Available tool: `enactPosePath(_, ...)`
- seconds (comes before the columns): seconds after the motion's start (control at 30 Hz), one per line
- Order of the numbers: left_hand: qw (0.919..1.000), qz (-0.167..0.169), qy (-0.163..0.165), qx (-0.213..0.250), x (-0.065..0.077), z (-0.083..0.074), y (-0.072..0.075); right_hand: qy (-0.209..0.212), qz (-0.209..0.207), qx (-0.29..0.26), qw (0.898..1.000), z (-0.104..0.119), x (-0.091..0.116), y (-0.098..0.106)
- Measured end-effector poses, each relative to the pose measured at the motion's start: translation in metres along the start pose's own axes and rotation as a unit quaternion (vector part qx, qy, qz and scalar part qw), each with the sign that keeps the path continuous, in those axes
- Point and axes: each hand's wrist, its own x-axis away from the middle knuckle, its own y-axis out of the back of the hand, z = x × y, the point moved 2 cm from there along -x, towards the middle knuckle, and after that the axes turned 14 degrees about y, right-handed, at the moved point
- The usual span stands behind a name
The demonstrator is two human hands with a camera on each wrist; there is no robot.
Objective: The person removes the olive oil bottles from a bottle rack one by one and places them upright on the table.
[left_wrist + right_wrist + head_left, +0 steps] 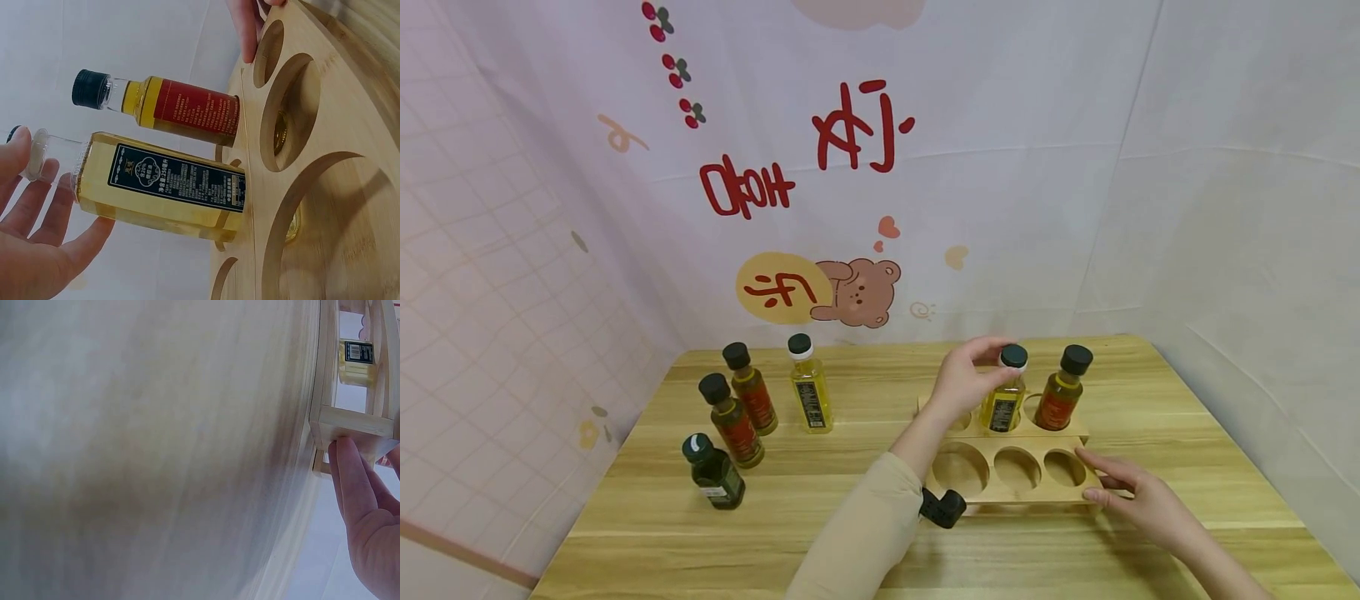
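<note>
My left hand (964, 379) holds an oil bottle (1003, 408) by its neck and dark green cap. The bottle is clear, with yellow oil and a black label, and its lower end is in a back-row hole of the two-tier wooden rack (985, 442). To its right in that row stands a red-labelled oil bottle (1057, 402) with a black cap, clearly seen in the left wrist view. My right hand (1138, 498) grips the rack's right end, thumb at the front. In the right wrist view its fingers (355, 478) press against the end board.
On the table's left stand two red-labelled bottles (752, 392), a clear bottle of yellow oil (812, 396) and a small dark green bottle (718, 479). A printed white curtain (1015, 208) hangs behind the wooden table (805, 517). The rack's front row shows three bare round holes.
</note>
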Motion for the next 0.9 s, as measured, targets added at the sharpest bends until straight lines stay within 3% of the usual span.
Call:
enactPosePath(0.2,0.9996,0.006,-0.021,0.016,0.006,-0.009,0.004,0.009,-0.002,-0.004,1.000,0.000,0.000,0.000)
enactPosePath(0.53,0.9956,-0.001,-0.088,0.030,0.019,-0.043,0.022,0.009,-0.005,0.003,1.000,0.002,0.001,-0.001)
enactPosePath(0.9,0.9975,-0.003,-0.061,0.035,0.035,-0.047,0.040,-0.005,-0.002,0.002,1.000,0.002,0.002,0.000)
